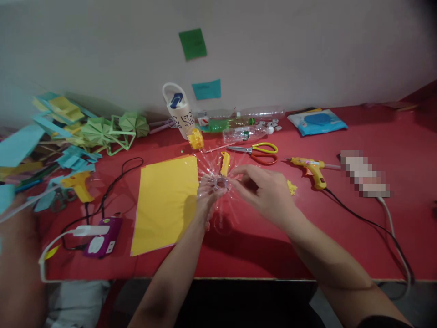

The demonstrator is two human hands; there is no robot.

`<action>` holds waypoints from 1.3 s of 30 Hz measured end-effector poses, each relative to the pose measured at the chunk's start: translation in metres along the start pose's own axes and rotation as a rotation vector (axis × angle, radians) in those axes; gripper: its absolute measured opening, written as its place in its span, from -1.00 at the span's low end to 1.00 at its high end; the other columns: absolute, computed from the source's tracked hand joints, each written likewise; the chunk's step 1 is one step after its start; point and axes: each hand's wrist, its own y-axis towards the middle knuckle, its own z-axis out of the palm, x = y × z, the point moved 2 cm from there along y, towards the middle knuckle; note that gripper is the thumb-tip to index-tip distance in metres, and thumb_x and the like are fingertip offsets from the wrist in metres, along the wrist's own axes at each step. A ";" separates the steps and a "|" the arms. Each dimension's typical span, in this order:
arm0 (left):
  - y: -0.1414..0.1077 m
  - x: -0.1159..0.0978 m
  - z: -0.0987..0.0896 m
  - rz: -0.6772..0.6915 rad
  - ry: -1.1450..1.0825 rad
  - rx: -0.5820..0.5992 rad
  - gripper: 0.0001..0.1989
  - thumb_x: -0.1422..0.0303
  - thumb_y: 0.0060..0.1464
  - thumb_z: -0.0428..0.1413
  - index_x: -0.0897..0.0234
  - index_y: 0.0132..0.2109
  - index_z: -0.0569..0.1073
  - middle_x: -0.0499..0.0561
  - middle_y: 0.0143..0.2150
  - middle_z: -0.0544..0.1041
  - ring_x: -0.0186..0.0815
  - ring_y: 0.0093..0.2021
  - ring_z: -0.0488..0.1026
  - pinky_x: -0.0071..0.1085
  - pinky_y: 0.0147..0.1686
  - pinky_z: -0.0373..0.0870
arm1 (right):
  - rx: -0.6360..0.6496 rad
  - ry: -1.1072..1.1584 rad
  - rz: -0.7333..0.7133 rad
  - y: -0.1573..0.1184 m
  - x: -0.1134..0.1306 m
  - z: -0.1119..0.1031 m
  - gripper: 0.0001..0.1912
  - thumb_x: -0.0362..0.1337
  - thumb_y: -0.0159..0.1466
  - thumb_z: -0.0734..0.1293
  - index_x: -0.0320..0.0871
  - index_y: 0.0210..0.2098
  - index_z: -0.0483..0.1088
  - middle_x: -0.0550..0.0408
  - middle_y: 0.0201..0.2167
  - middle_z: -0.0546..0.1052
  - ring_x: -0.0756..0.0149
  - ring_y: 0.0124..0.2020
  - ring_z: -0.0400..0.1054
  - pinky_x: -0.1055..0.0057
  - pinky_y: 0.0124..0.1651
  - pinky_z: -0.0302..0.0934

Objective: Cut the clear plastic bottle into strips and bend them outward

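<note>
A clear plastic bottle piece (221,183), cut into thin strips that splay outward around its ring-shaped neck, is held over the table. My left hand (207,190) grips it from the left and below, fingers partly hidden behind the strips. On the other side, my right hand (264,191) pinches one of the strips close to the neck. Just behind the neck lies a yellow-handled cutter (225,163). A yellow crumpled flower-like piece (195,139) shows beyond the strips.
Yellow paper sheets (164,205) lie left. Scissors (261,151), a glue gun (312,169) and plastic bottles (244,133) sit behind and right. Another glue gun (79,186), a purple power strip (103,237) and paper crafts (99,132) crowd the left, beside another person's arm (20,259).
</note>
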 end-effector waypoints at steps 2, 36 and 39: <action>0.000 -0.003 0.002 0.048 -0.055 0.010 -0.65 0.38 -0.32 0.34 0.09 -0.31 0.43 -0.11 -0.34 0.52 -0.29 -0.32 0.46 -0.32 -0.22 0.36 | -0.019 0.030 -0.019 0.001 0.002 -0.006 -0.85 -0.26 0.29 0.26 -0.14 -0.30 0.47 0.21 -0.60 0.46 0.47 -0.62 0.25 0.51 -0.50 0.12; -0.002 0.001 0.000 -0.144 -0.139 0.100 -0.60 0.34 -0.44 0.38 0.29 -0.29 0.61 0.00 -0.42 0.57 -0.44 -0.52 0.41 -0.50 -0.53 0.32 | 0.037 0.112 -0.104 0.008 -0.006 -0.019 -0.87 -0.33 0.28 0.27 -0.10 -0.18 0.41 0.10 -0.30 0.58 0.31 -0.30 0.41 0.35 -0.25 0.26; -0.001 0.001 0.000 -0.138 -0.126 0.112 -0.60 0.31 -0.43 0.39 0.28 -0.30 0.61 0.00 -0.43 0.57 -0.42 -0.50 0.43 -0.49 -0.51 0.33 | 0.061 0.116 -0.041 0.007 -0.009 -0.015 -0.86 -0.33 0.27 0.27 -0.11 -0.18 0.39 0.12 -0.34 0.56 0.34 -0.36 0.40 0.40 -0.33 0.22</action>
